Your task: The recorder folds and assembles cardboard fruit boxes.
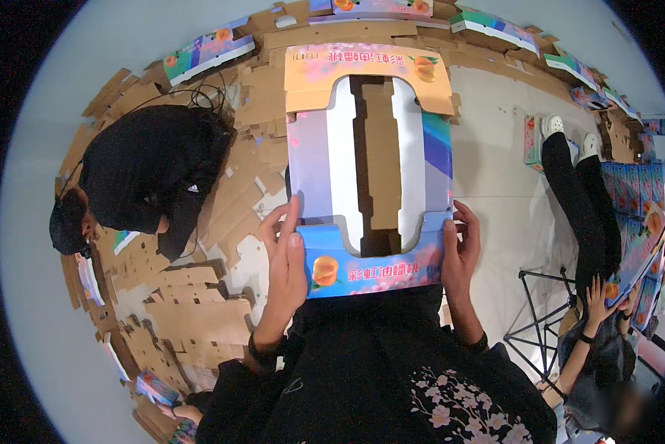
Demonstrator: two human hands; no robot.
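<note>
A printed cardboard fruit box is held level in front of my body. Its far end panel is orange, the sides are purple and blue, and the near panel is blue with a peach picture. White inner flaps border a wide opening on top, through which brown cardboard shows. My left hand grips the near left corner, thumb on the outside. At the near right corner my right hand holds the box the same way. The fingertips under the box are partly hidden.
Flattened brown cardboard covers the floor at left. A person in black bends over there. On the right another person handles a box beside stacked boxes and a black folding frame. Printed boxes line the far wall.
</note>
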